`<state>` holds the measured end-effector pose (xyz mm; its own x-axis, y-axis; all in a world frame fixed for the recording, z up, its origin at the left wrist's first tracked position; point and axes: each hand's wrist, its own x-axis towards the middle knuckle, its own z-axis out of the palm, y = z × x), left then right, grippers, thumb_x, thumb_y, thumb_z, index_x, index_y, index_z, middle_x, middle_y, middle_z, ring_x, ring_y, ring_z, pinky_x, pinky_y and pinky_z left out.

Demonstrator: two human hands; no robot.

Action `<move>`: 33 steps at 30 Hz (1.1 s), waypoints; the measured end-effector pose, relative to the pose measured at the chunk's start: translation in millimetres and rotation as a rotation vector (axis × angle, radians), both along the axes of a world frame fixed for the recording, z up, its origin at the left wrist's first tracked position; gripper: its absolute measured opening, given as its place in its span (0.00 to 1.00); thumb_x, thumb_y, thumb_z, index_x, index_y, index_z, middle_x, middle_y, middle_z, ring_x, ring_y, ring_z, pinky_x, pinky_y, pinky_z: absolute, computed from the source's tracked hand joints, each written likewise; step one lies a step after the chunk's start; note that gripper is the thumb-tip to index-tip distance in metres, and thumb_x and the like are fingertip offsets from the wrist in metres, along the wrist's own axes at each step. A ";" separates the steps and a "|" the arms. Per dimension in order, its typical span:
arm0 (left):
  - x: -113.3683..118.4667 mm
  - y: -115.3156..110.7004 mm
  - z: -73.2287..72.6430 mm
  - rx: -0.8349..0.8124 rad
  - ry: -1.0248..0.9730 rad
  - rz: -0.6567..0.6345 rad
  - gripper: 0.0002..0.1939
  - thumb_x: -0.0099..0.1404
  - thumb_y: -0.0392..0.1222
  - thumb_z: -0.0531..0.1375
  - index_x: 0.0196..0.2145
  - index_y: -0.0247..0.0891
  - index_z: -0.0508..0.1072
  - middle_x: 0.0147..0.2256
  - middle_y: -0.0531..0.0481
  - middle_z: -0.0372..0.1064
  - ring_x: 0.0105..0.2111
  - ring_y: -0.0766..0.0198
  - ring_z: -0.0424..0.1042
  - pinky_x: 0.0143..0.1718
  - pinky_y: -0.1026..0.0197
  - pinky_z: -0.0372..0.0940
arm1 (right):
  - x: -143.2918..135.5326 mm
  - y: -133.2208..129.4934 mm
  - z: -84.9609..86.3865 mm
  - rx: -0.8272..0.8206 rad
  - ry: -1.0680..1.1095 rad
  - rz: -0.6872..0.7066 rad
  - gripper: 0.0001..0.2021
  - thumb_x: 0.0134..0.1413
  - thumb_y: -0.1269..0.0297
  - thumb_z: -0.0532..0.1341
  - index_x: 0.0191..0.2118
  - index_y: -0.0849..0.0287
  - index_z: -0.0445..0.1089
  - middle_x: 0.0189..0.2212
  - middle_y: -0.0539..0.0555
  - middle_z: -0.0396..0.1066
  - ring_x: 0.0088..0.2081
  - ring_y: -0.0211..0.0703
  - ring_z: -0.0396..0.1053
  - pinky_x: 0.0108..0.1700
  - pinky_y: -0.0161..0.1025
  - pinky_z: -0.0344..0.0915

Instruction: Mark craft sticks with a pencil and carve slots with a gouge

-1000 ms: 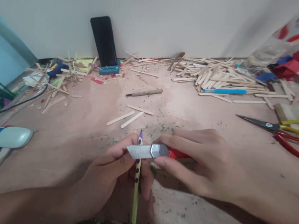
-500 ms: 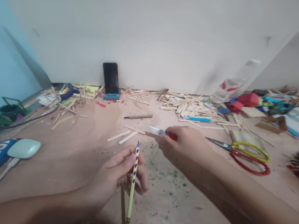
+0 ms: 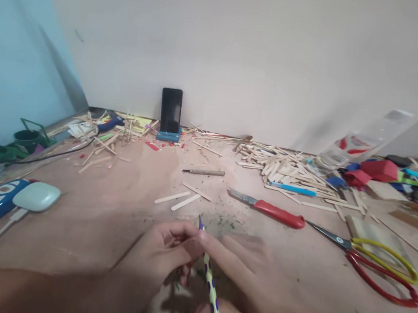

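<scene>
In front of me, my left hand [image 3: 169, 252] pinches a pencil [image 3: 210, 283] close to its purple pointed tip. The pencil is pale yellow-green with purple dots and slants down toward the lower edge of the view. Beside it is my right hand [image 3: 252, 275], a little blurred, its fingers spread. The index fingertip touches the pencil near my left thumb, while the right thumb lies lower, apart from the index. Farther off, a red-handled knife [image 3: 279, 213] rests on the table, and several loose craft sticks [image 3: 185, 201] lie beyond my left hand.
Scissors [image 3: 349, 244] with yellow and red handles lie at right, past the knife. A wooden-handled tool [image 3: 203, 172] and a pile of craft sticks [image 3: 282, 169] lie farther back. A phone [image 3: 171, 110] stands by the wall; a plastic bottle [image 3: 360, 142] leans at right.
My right hand has let go of the red-handled knife, now on the table, and has come to the pencil. The pencil's lower end has swung right. The view has shifted.
</scene>
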<state>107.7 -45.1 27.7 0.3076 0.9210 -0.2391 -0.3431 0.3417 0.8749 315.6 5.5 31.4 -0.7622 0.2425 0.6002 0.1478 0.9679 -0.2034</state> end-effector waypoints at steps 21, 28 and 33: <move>-73.4 51.4 -37.7 1.062 1.371 -0.142 0.19 0.74 0.23 0.53 0.53 0.40 0.76 0.47 0.47 0.73 0.45 0.55 0.70 0.46 0.53 0.64 | -31.1 48.4 -1.1 -1.033 0.192 -0.577 0.10 0.65 0.53 0.69 0.40 0.50 0.87 0.31 0.52 0.85 0.27 0.40 0.81 0.29 0.29 0.77; -82.2 36.8 -29.9 1.195 1.304 -0.154 0.18 0.73 0.23 0.53 0.49 0.39 0.77 0.46 0.48 0.76 0.43 0.56 0.73 0.42 0.54 0.65 | -30.0 56.1 3.7 -0.903 0.177 -0.728 0.10 0.62 0.52 0.72 0.44 0.49 0.88 0.38 0.55 0.86 0.36 0.47 0.84 0.36 0.37 0.80; -80.5 38.0 -12.1 1.196 1.297 -0.140 0.19 0.74 0.24 0.51 0.41 0.38 0.79 0.43 0.49 0.79 0.40 0.59 0.75 0.43 0.57 0.67 | -32.6 47.1 4.0 -0.818 0.129 -0.696 0.06 0.61 0.55 0.71 0.39 0.47 0.87 0.26 0.50 0.82 0.24 0.39 0.77 0.26 0.31 0.70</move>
<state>27.2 -7.1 15.5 0.5688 0.7439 0.3508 0.6819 -0.6650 0.3046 283.1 52.6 35.4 -0.2451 0.9614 0.1253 0.5436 0.2432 -0.8033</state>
